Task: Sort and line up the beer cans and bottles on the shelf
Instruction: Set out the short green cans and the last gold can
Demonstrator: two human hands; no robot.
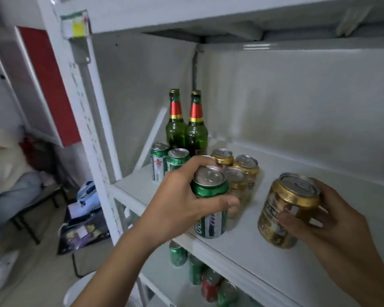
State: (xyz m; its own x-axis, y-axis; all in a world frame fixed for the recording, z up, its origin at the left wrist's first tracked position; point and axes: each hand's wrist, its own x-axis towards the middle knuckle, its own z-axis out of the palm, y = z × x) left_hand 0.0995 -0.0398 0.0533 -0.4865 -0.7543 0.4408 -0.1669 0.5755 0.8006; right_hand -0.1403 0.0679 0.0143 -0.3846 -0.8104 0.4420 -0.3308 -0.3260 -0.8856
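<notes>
Two cans held upright: L hand (pixel 175 202) grips green can (pixel 210 207), its row behind-left; R hand (pixel 319 218) grips gold can (pixel 286 211), gold cans (pixel 245 168) sit back-left of it.

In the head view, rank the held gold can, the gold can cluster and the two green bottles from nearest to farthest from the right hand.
1. Held gold can, in the right hand itself.
2. Gold can cluster, to its left, mid-shelf.
3. Green bottles, back left corner.
</notes>
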